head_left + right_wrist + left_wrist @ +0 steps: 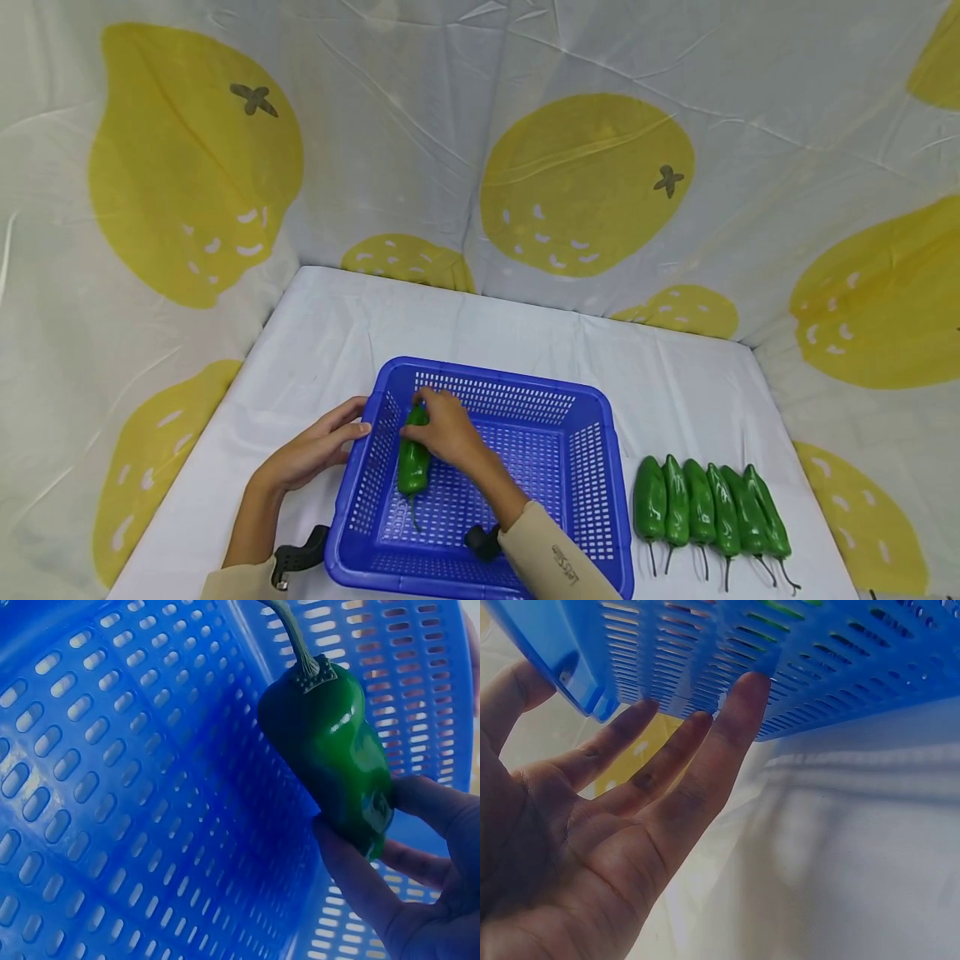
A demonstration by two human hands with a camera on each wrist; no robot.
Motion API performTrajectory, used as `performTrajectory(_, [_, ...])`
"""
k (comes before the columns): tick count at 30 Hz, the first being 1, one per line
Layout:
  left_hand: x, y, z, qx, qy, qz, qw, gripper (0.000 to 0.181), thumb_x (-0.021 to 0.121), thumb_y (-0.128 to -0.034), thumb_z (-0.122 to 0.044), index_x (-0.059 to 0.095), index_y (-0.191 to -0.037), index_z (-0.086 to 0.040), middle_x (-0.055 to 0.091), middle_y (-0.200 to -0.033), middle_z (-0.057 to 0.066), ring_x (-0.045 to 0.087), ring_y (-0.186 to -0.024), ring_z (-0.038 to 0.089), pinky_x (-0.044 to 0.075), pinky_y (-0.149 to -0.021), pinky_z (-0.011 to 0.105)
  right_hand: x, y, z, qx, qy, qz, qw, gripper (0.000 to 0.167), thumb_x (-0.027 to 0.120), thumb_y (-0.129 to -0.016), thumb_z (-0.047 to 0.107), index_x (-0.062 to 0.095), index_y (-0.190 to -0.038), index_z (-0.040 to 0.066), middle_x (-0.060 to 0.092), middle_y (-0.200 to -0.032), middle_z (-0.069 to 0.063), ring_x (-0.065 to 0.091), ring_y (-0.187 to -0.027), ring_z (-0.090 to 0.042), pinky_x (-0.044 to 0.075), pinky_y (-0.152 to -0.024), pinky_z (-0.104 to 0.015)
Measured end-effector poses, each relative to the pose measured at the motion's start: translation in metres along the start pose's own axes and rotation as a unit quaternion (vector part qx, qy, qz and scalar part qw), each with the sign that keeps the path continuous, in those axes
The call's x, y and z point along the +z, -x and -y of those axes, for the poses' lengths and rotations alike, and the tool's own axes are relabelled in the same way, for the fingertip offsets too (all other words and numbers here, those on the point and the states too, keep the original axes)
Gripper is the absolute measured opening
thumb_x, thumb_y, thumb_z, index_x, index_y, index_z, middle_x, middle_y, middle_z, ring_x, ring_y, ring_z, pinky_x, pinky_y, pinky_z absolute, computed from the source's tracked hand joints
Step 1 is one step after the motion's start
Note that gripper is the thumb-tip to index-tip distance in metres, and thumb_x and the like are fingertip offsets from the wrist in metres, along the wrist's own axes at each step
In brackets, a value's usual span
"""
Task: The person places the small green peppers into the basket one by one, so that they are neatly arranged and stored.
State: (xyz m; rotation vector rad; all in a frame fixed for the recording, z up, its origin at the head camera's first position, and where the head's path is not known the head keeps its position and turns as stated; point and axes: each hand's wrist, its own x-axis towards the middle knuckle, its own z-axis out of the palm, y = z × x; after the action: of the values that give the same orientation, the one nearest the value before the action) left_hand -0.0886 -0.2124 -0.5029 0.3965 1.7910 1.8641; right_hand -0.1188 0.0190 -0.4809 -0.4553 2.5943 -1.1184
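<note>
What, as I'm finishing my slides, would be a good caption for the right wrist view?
Right hand pinching a pepper near its tip, stem end free, inside a basket.

We see pale fabric walls printed with yellow lemons. Below them, we notice a surface covered in white cloth.

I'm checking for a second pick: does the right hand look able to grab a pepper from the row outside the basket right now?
Probably not immediately: the right hand is pinching another pepper inside the blue basket, whose right rim stands between that hand and the row of peppers.
</note>
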Motion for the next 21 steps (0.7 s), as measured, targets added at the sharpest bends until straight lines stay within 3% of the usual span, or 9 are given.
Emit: performTrajectory(21, [0.000,0.000,0.000,-0.008,-0.004,-0.004,1.0000,0.047,0.043,-0.1061,-0.020,0.033,-0.148,0.000,0.037,-0.144,0.030,0.055,-0.119,0.039,0.052,-0.091,0.055,0.016,-0.002,-0.003,-0.003,0.016,-0.011,0.9998,0.041,0.079,-0.085,0.020,0.062,-0.117,0.001,0.059,-0.096,-0.009,0.054,-0.078,-0.014,0.049,-0.056,-0.020])
